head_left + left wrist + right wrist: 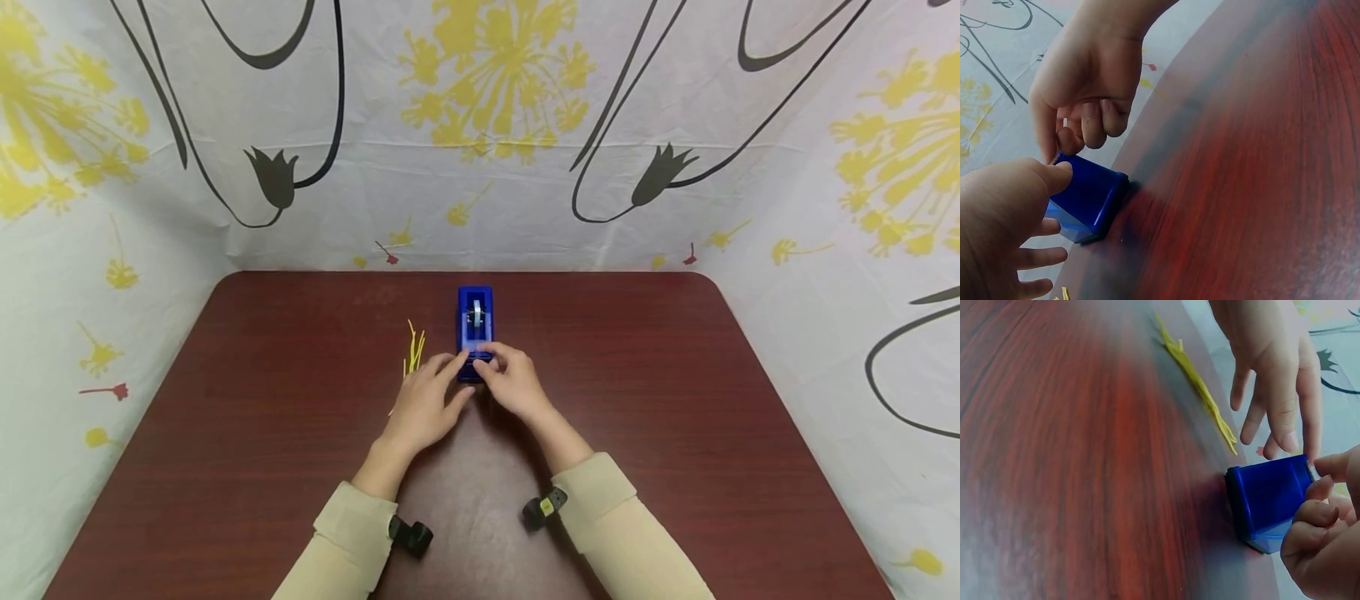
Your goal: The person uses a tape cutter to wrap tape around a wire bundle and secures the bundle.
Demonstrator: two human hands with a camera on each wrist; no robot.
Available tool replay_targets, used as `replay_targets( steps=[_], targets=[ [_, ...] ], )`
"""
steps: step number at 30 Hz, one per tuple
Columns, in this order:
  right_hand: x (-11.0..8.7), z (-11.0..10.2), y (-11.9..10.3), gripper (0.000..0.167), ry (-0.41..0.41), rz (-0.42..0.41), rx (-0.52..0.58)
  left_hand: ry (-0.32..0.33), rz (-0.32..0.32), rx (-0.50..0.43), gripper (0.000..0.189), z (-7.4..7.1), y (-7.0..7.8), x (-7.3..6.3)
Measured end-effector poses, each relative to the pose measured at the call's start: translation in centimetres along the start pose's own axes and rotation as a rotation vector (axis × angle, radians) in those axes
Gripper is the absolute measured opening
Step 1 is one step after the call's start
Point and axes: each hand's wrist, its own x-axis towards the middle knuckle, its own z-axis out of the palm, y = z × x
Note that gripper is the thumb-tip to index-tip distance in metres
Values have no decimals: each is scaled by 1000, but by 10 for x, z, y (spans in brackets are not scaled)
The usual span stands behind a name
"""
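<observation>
A blue tape dispenser (462, 321) stands on the table with a small tape roll (477, 313) in it. My right hand (517, 385) is at the dispenser's near end; in the right wrist view its thumb and forefinger pinch at the serrated cutter (1311, 470), the other fingers curled. The clear tape between those fingertips is hard to make out. With fingers spread and fairly straight, my left hand (422, 408) reaches the dispenser's left side, a fingertip at the cutter end. Its thumb lies by the blue front (1094, 190) in the left wrist view.
A loose bundle of thin yellow strips (414, 354) lies left of the dispenser, partly behind my left hand. Under everything is a dark red-brown wooden table (637, 400). A white patterned cloth (480, 208) hangs behind the table and along its sides.
</observation>
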Motion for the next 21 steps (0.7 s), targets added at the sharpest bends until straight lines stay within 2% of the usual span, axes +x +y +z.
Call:
replay_targets(
  steps=[6, 8, 12, 16, 21],
  targets=[
    [1, -4, -4, 33, -57, 254, 395, -9, -5, 22, 58, -1, 1, 0],
    [1, -5, -5, 32, -70, 310, 497, -15, -7, 24, 58, -1, 1, 0],
    [5, -7, -7, 30, -54, 370, 633, -27, -15, 19, 59, 0, 1, 0],
    [12, -8, -11, 25, 16, 387, 691, -19, -20, 15, 60, 1, 1, 0],
    [15, -7, -12, 23, 92, 394, 638, -4, -8, 13, 58, 0, 2, 1]
  ],
)
